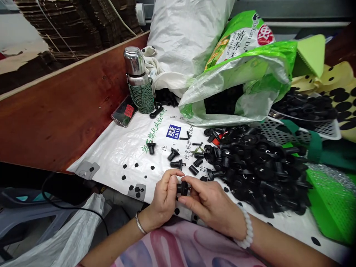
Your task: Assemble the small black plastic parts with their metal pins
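Between my two hands, over the front edge of the white sheet (111, 155), is a small black plastic fitting (183, 188) with a round flange. My left hand (164, 194) has its fingers curled around the fitting's left end. On the other side, my right hand (210, 202) pinches the flange end between thumb and fingers. Just beyond my hands lie several loose black fittings (178, 164) and short black tubes (193, 170). A large heap of similar black parts (253, 167) spreads to the right of my right hand.
A steel thermos (140, 81) in a green net stands at the back left, beside a phone-like slab (124, 111). Behind the heap, an open green-and-white bag (236, 89) holds dark parts. White baskets (300, 129) and a green tray (333, 207) border the right. A wooden board (63, 104) edges the left.
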A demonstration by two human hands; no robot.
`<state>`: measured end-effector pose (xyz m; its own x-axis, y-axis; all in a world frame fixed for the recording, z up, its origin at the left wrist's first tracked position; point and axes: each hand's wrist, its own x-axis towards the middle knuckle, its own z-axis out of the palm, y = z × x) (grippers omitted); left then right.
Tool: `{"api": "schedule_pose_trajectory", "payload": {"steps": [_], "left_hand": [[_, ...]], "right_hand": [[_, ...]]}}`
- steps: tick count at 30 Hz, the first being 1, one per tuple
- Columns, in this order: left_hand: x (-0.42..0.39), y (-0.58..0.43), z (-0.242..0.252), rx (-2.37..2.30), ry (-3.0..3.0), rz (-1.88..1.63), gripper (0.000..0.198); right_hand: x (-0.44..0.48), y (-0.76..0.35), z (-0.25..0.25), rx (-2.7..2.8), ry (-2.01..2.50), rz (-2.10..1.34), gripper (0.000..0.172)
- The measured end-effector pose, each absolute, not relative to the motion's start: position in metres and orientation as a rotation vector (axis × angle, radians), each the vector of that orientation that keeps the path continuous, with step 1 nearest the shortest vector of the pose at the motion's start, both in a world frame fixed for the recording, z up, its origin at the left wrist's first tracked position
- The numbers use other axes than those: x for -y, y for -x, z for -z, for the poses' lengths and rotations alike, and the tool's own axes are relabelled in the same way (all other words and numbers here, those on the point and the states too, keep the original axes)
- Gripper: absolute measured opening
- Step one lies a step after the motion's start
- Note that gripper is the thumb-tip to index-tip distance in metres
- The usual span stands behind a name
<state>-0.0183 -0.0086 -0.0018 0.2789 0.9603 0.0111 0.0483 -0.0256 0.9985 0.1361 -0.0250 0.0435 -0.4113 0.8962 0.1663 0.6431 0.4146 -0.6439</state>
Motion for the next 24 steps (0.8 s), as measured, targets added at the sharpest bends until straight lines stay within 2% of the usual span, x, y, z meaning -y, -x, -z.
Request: {"api": "schedule_pose_trajectory", "payload": {"steps": [5, 9, 13, 19, 24], "left_hand": [[0.005, 0.016, 0.006, -0.997, -1.499, -1.014, 0.023], [0.005, 0.014, 0.007, -1.002, -1.555, -1.08, 0.02], [0.005, 0.014, 0.007, -0.976, -1.705, -1.084, 0.02], [0.003, 0.014, 0.012, -0.931, -1.752, -1.143, 0.019], [0.003, 0.015, 0.015, -0.935, -1.687, -1.162, 0.016]], "right_hand": [[0.018, -0.17, -0.05, 2.323, 1.37, -0.295, 0.043], [0.014, -0.193, -0.055, 2.28, 1.477, -0.252, 0.049], [0.01, -0.206, -0.055, 2.175, 1.521, -0.148, 0.04], [-0.009, -0.213, -0.052, 2.311, 1.56, 0.162, 0.029], [-0.027, -0.212, -0.059, 2.395, 1.518, 0.293, 0.021]]}}
